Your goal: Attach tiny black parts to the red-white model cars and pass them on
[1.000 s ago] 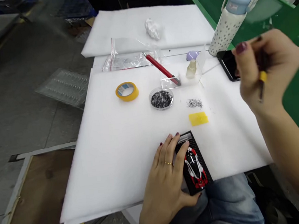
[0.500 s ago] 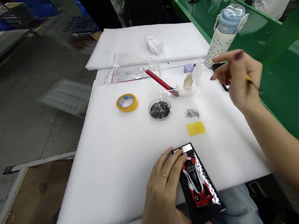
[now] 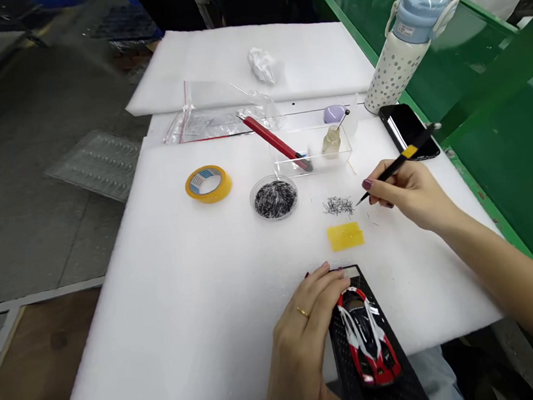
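My left hand (image 3: 303, 335) wraps round the left side of a black textured display base (image 3: 384, 396), fingertips at its far end. On that base sits a red, white and black model car (image 3: 367, 335). My right hand (image 3: 411, 192) is closed on black pointed tweezers (image 3: 397, 163) with a yellow band. Their tip touches or hovers just right of a small pile of thin black slivers (image 3: 339, 205); I cannot tell which. A yellow tape piece (image 3: 345, 236) lies just below the pile. Left of it stands a round clear dish (image 3: 254, 209) holding many more slivers.
A yellow tape roll (image 3: 222, 189) lies at left. Behind the dish are a red craft knife (image 3: 270, 138), a clear tray (image 3: 287, 168) and a small glass bottle (image 3: 331, 142). A phone (image 3: 403, 127) and a dotted drink bottle (image 3: 393, 71) stand at right; plastic bags (image 3: 221, 119) lie behind.
My right hand has come down and left from the raised position, bringing the tweezers' tip to the pile of slivers. My left hand still holds the base. The view has shifted slightly.
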The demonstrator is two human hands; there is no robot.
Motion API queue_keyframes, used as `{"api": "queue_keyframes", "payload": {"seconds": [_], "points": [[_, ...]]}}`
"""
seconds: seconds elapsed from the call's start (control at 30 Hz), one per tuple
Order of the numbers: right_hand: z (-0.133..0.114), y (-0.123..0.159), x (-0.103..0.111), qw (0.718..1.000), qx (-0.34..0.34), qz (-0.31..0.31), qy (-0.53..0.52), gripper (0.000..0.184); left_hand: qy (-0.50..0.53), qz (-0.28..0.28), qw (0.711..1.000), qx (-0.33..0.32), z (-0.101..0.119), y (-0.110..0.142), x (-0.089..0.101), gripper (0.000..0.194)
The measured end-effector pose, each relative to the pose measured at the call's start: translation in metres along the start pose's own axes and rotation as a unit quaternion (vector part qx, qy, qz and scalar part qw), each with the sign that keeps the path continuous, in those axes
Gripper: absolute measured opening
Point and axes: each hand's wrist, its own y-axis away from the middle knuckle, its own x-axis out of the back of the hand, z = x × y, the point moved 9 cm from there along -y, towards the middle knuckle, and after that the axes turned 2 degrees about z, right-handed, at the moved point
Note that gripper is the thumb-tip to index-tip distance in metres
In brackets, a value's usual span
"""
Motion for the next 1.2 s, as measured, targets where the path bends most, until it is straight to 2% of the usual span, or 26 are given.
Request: {"api": "queue_keyframes", "payload": {"seconds": [0.1,0.17,0.43,0.57,0.73,0.9,1.2], "points": [[0.02,-0.001,-0.003,0.998,-0.045,0.037,0.001,0.03,0.002,0.013,1.0,0.02,-0.004,0.002,0.001,0.048],[0.026,-0.001,-0.005,0.998,-0.054,0.04,0.01,0.027,0.004,0.014,1.0,0.023,-0.005,0.003,0.002,0.047],[0.025,-0.004,-0.004,0.995,-0.054,0.047,0.066,0.023,0.006,-0.005,0.999,0.035,-0.003,0.003,0.003,0.055],[0.022,-0.003,-0.005,0.999,-0.038,0.035,0.014,0.027,-0.005,-0.001,0.999,0.032,-0.005,0.003,0.001,0.053],[-0.002,0.032,-0.011,0.996,0.001,0.017,-0.082,0.031,-0.018,0.017,1.0,-0.005,-0.001,0.002,-0.001,0.052],[-0.015,0.073,-0.028,0.994,0.026,-0.018,-0.101,0.019,-0.047,-0.006,0.999,0.02,0.0,0.001,-0.004,0.044],[-0.012,0.076,-0.04,0.994,0.017,-0.015,-0.108,0.028,-0.039,-0.02,0.999,-0.011,0.006,0.0,-0.004,0.059]]}}
